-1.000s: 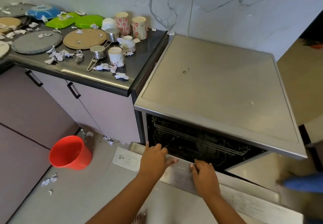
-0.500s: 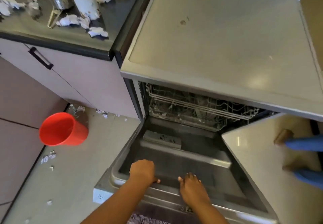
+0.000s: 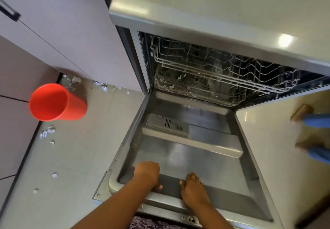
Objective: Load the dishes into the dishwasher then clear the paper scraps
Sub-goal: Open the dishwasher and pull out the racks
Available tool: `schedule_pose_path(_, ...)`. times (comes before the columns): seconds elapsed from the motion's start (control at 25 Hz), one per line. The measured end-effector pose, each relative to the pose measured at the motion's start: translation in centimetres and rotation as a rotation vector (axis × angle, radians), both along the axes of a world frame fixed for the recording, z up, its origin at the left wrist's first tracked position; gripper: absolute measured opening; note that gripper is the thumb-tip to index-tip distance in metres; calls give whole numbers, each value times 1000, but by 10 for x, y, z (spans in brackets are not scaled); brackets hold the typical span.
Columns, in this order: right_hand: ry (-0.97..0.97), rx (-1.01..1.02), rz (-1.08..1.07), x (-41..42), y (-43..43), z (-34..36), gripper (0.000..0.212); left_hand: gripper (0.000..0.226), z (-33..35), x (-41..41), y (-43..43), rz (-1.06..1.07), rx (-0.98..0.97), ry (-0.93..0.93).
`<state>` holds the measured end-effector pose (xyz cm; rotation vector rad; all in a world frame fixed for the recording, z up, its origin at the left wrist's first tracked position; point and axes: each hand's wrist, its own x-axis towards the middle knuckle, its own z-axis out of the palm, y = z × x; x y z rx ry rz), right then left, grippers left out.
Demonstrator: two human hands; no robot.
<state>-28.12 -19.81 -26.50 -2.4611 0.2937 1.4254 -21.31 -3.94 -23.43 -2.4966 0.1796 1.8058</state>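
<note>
The dishwasher door [image 3: 189, 159] lies fully open and flat, its steel inner face up. My left hand [image 3: 147, 172] grips the door's near top edge, fingers curled over it. My right hand [image 3: 193, 189] holds the same edge just to the right, fingers hooked over the rim. Inside the machine, the white wire racks [image 3: 223, 71] sit pushed in, with a few small scraps caught in the lower one. Paper scraps [image 3: 47, 133] lie scattered on the floor to the left. The counter with the dishes is out of view.
An orange plastic bin [image 3: 55, 103] stands on the tiled floor left of the door, more scraps [image 3: 75, 80] behind it by the pink cabinet [image 3: 59, 37]. Another person's feet and blue trouser legs [image 3: 316, 136] are at the right edge.
The door has swung from nearly closed down to fully open with both hands on its top edge. My view has tilted downward, so the counter and dishes have left the frame.
</note>
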Motion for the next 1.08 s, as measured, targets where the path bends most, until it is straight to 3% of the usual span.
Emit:
schedule_pose_path(0.24,158,81,64,-22,-6,-55,55,41,-53,-30,-10,42,49,96)
schedule_pose_path(0.4,284,143,105,-33,-16,-94,56,37,-98,-61,-15,75,70,57)
schedule_pose_path(0.6,298,137,162,-53,-9,-146,54,36,-155,-86,-16,62,98,27)
schedule_pose_path(0.8,265,92,159,-77,-5,-199,53,71,-207,-115,-2,120,88,24)
schedule_pose_path(1.08,244,86,94,-102,-5,-259,60,64,-299,-148,-2,166,107,42)
